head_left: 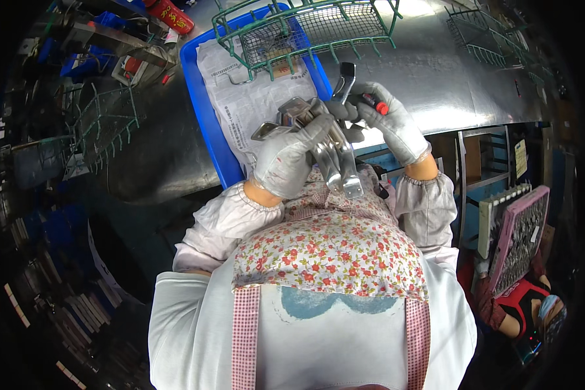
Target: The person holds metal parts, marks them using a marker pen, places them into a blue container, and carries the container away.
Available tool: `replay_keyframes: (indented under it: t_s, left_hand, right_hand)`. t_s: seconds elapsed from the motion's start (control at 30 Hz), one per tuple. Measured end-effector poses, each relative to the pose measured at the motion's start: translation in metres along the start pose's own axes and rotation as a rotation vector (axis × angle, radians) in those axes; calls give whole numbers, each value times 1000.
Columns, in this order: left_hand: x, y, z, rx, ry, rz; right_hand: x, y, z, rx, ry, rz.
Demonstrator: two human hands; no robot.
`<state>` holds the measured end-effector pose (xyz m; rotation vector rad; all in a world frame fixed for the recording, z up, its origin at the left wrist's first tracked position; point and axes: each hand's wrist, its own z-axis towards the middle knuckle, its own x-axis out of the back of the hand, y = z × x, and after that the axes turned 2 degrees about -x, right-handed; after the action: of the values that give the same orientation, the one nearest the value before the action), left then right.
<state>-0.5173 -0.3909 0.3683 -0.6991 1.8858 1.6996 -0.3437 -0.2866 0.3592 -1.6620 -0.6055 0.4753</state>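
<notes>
In front of my apron, my left hand (285,159), in a pale grey glove, is closed around several shiny, bent metal strips (328,156). Their ends stick out above and below its fingers. My right hand (396,123), gloved as well, is closed beside it. Its fingertips pinch one more bent metal strip (346,78), which stands up above the bundle. A black marker pen with a red end (376,104) is tucked in the same hand. Where the two hands meet, the fingers partly hide the strips.
A blue tray (205,123) lined with printed paper lies on the metal table (422,65). Green wire racks (312,32) stand across its far end and at both sides. A red can (169,16) is at the far left. At right, a person carries a pink-edged panel (519,237).
</notes>
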Motion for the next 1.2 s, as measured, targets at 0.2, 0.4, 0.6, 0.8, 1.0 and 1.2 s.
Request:
replay_keyframes:
  t_s: [0.2,0.4,0.6,0.8,1.0,1.2]
  left_hand:
    - [1,12,-10,24,134,-192]
    - [16,30,-22,-21,355,-149]
    - [26,42,-44,204,194,-112]
    - [16,51,-53,256,167,19]
    - [13,57,-55,307,63,27]
    - [4,57,-46,368,-59,-9]
  right_hand:
    - [-13,17,-7,-13,-214,174]
    - [-9,67,9,-29,97,-126]
    - [-53,65,24,-112,1,-758]
    - [-65,60,49,-81,23,-945]
    - [-67,-52,24,169,-69,-35]
    - [-78,-88,19,354,-243,19]
